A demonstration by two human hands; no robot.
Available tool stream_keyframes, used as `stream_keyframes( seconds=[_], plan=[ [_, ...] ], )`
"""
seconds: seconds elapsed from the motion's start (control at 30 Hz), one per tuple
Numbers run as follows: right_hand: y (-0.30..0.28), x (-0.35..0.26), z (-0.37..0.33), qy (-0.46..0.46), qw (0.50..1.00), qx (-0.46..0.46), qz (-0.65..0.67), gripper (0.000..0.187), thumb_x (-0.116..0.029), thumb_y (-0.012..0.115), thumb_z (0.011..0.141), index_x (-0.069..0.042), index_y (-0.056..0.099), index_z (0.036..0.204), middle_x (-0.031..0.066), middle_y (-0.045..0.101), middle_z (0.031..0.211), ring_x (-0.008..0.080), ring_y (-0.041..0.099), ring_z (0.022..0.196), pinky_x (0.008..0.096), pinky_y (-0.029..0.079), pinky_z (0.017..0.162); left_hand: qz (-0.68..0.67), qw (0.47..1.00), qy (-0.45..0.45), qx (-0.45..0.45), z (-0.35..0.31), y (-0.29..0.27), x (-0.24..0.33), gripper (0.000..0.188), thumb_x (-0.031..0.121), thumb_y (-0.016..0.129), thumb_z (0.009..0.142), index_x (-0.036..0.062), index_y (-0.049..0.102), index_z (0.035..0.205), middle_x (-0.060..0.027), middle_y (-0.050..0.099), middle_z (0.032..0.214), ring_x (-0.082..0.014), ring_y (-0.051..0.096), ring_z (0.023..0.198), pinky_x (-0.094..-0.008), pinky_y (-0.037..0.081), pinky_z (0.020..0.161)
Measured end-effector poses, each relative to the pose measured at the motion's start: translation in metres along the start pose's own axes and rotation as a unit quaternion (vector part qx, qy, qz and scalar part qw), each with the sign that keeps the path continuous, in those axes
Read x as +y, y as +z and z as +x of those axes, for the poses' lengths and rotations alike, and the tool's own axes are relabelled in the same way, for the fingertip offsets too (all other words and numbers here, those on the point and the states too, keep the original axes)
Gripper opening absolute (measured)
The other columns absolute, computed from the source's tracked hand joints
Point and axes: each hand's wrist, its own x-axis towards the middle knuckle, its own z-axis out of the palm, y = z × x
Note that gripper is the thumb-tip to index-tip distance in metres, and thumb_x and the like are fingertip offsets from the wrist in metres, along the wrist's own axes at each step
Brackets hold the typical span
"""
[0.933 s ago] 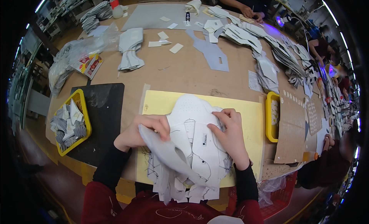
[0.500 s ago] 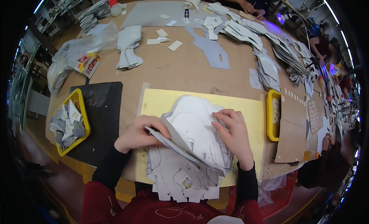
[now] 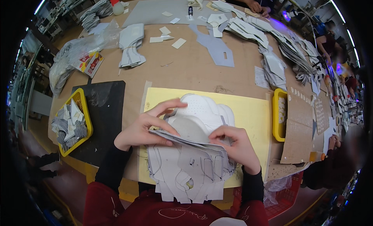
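A pile of white shoe-upper pieces (image 3: 198, 106), with perforated rounded toes, lies in front of me on a yellow sheet (image 3: 252, 121). Several upper layers are folded back toward me, and their grey backs (image 3: 194, 160) hang over the near part of the pile. My left hand (image 3: 143, 128) is closed round the left end of the fold, thumb underneath, while its index finger stretches over the perforated toe. On the fold's right end, my right hand (image 3: 237, 146) pinches the layers between thumb and fingers. Some layer edges between the hands are hidden by the fingers.
To the left, a yellow basket (image 3: 90, 129) of grey-white scraps stands on a black board (image 3: 112, 109). Another yellow basket (image 3: 276, 127) and a cardboard sheet (image 3: 297, 136) are at right. Stacks of cut pieces (image 3: 131, 43) lie farther back. A co-worker's hands (image 3: 259, 9) show at the far edge.
My right hand has come nearer to me and taken the right end of the folded layers. The fold now lies more crosswise, and my left index finger has extended over the toe.
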Motion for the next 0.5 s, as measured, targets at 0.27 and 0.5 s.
stream_keyframes(
  seconds=[0.27, 0.5],
  plan=[
    [0.0, 0.003, 0.004, -0.011, 0.988, 0.104, -0.114, 0.02, -0.014, 0.071, 0.088, -0.003, 0.074, 0.104, 0.0078, 0.069, 0.105, 0.0217, 0.06, 0.102, 0.0323, 0.047, 0.089, -0.16, 0.979, -0.065, -0.107, -0.013, -0.017, -0.007, 0.018, -0.003, 0.073, 0.077, 0.0007, 0.075, 0.095, -0.0194, 0.06, 0.134, -0.0293, 0.068, 0.102, -0.036, 0.051, 0.091],
    [0.008, 0.011, 0.003, -0.073, 0.942, 0.071, -0.32, 0.022, -0.016, 0.077, 0.079, -0.008, 0.075, 0.099, 0.0019, 0.065, 0.104, 0.0223, 0.054, 0.104, 0.0345, 0.043, 0.088, -0.113, 0.976, -0.025, -0.183, -0.006, -0.022, 0.002, 0.045, 0.002, 0.075, 0.078, 0.0005, 0.067, 0.122, -0.0197, 0.051, 0.143, -0.0301, 0.057, 0.121, -0.0366, 0.046, 0.101]
  ],
)
